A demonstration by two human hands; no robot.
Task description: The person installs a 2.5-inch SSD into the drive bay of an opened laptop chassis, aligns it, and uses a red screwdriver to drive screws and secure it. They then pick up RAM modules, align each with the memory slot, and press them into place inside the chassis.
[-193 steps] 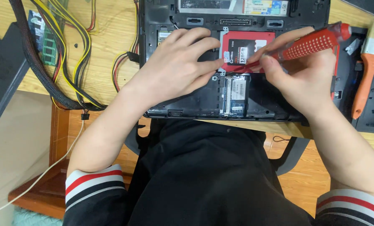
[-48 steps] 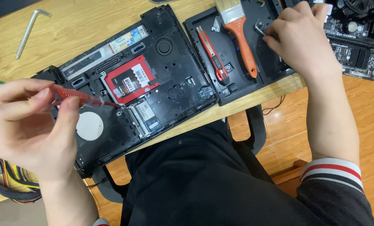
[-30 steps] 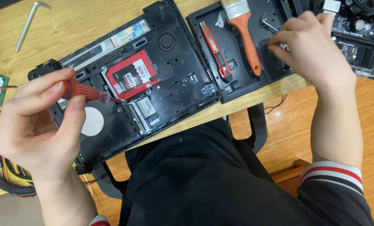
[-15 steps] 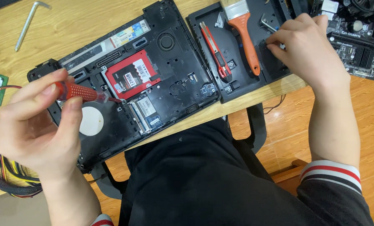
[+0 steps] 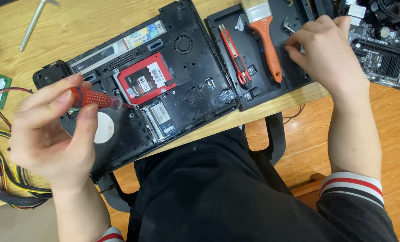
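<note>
- A red-handled screwdriver [image 5: 94, 97] is pinched in the grip of the left hand [image 5: 52, 134], between thumb and fingers, over the left part of the laptop [image 5: 195, 85].
- The screwdriver is held nearly level, its tip lying at the lower left corner of the red drive [image 5: 146, 79].
- The laptop is laid upside down and opened on the table [image 5: 88, 27]; a memory module [image 5: 159, 121] is seen just below the drive, a fan [image 5: 183, 44] above it to the right.
- The right hand [image 5: 325, 49] is rested on a black tray [image 5: 262, 89] right of the laptop, fingertips curled onto a small part; whether anything is grasped cannot be told.
- On the tray, a red knife [image 5: 233, 56] and an orange-handled brush [image 5: 265, 31] are laid side by side, just left of that hand.
- A circuit board [image 5: 383, 54] is placed at the far right, coloured cables [image 5: 3, 166] at the far left.
</note>
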